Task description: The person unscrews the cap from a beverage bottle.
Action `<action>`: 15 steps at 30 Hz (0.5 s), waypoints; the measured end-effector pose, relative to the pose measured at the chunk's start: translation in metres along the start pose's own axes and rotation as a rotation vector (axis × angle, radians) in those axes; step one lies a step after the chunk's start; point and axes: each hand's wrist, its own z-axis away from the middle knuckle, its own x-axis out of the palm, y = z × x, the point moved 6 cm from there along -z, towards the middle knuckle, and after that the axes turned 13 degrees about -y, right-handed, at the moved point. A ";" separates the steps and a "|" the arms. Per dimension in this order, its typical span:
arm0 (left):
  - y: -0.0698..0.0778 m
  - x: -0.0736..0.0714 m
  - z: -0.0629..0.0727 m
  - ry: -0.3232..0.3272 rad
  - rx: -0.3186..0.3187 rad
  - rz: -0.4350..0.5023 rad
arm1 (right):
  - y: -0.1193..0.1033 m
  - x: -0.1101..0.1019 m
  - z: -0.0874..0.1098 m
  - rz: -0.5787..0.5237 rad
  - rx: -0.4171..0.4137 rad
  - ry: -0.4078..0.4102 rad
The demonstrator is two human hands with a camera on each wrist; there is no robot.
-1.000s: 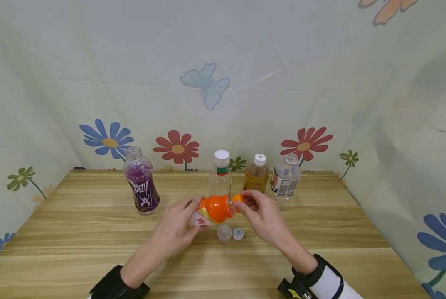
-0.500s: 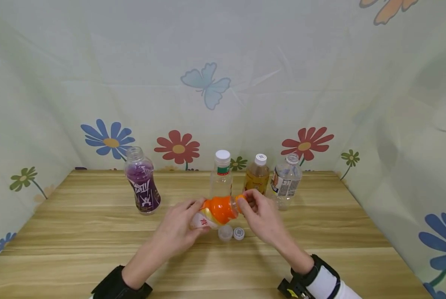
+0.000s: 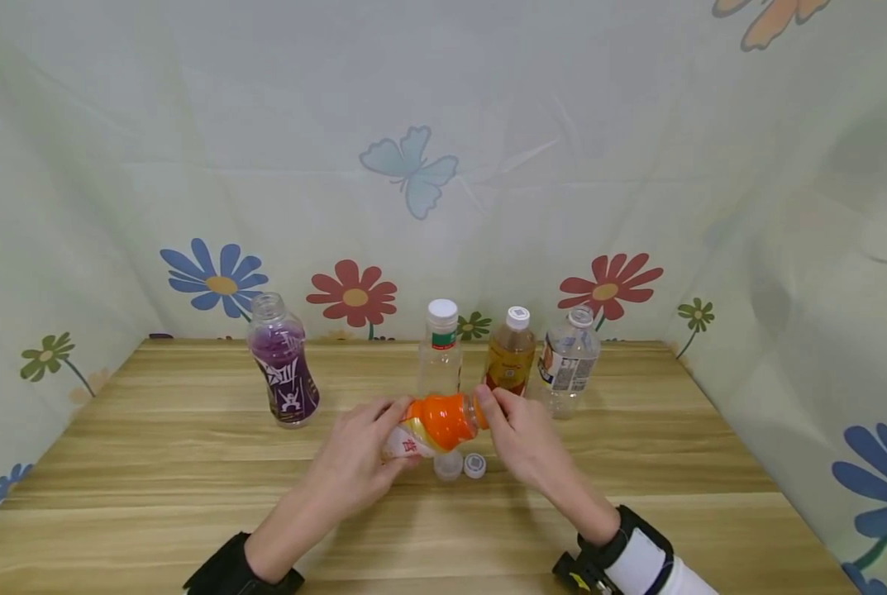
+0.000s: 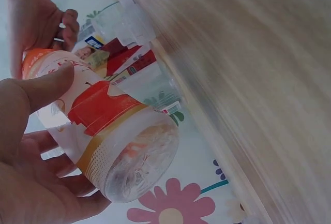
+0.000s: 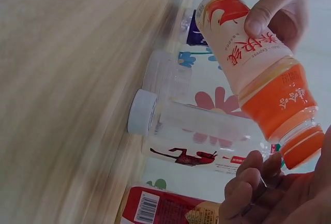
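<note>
In the head view my left hand [image 3: 357, 450] grips a plastic drink bottle [image 3: 443, 421] around its white-labelled body. The bottle lies nearly level above the table, its orange upper part and neck toward the right. My right hand [image 3: 525, 434] pinches the orange cap [image 3: 482, 411] at the neck, thumb on the near side, partly hiding it. The right wrist view shows the cap [image 5: 304, 146] on the neck with curled fingers [image 5: 248, 175] close by. Below the bottle, a translucent cap [image 3: 448, 467] and a smaller white cap [image 3: 475, 465] lie side by side on the table.
An uncapped purple bottle [image 3: 285, 372] stands at the left on the wooden table [image 3: 190, 463]. Behind the hands stand a clear bottle with a white lid [image 3: 441, 355], an amber drink bottle [image 3: 510, 355] and an uncapped clear bottle [image 3: 568, 359]. A flowered curtain [image 3: 488, 231] hangs behind.
The orange bottle has shifted slightly right in my left hand. My right hand's fingers have turned about the cap, the thumb now higher over it. The standing bottles and loose caps stay put.
</note>
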 end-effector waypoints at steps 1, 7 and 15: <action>0.000 0.000 0.000 0.000 -0.001 -0.001 | 0.000 -0.001 0.000 0.016 0.002 -0.002; 0.002 0.000 0.001 -0.002 0.011 -0.018 | 0.000 -0.001 0.001 0.067 0.025 -0.048; 0.004 0.000 0.002 0.008 0.027 -0.017 | -0.003 0.000 -0.001 0.063 -0.044 -0.016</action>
